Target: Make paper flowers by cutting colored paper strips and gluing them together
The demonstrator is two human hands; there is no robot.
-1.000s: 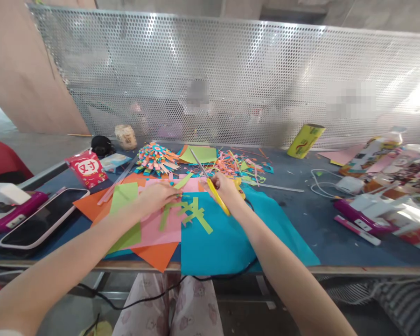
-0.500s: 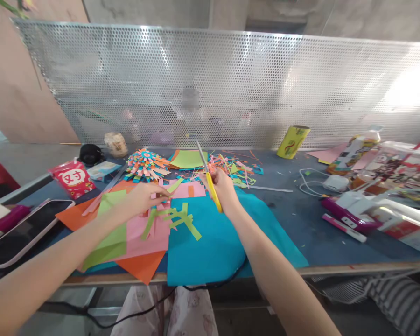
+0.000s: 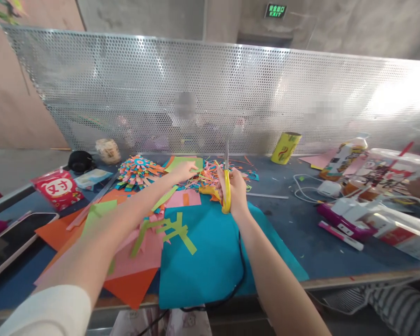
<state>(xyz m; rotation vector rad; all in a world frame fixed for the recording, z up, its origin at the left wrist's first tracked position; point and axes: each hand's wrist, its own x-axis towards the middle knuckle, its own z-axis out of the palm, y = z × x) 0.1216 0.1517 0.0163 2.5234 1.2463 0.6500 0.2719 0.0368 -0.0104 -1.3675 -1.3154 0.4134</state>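
My left hand [image 3: 185,171] reaches over the far part of the table, beside a light green sheet [image 3: 180,162] and a heap of cut paper strips [image 3: 210,176]. Its fingers stretch to the right, with nothing visible in them. In my right hand [image 3: 237,189] are yellow-handled scissors [image 3: 227,193], blades pointing up and away. Below the hands lies a large blue sheet [image 3: 199,261] with several green strips [image 3: 184,233] on it. A pompom-like paper flower [image 3: 140,170] in many colours stands to the left of the heap.
Pink paper [image 3: 140,261] and orange paper [image 3: 133,287] overlap on the left, near a phone [image 3: 17,242] and a red snack bag [image 3: 58,186]. A yellow tube [image 3: 286,147], a purple power strip [image 3: 346,221] and drinks stand on the right. A perforated metal screen [image 3: 196,93] closes the back.
My left hand has moved forward and right, away from the green strip, which now lies on the papers. The scissors have swung more upright. The view has tilted up slightly.
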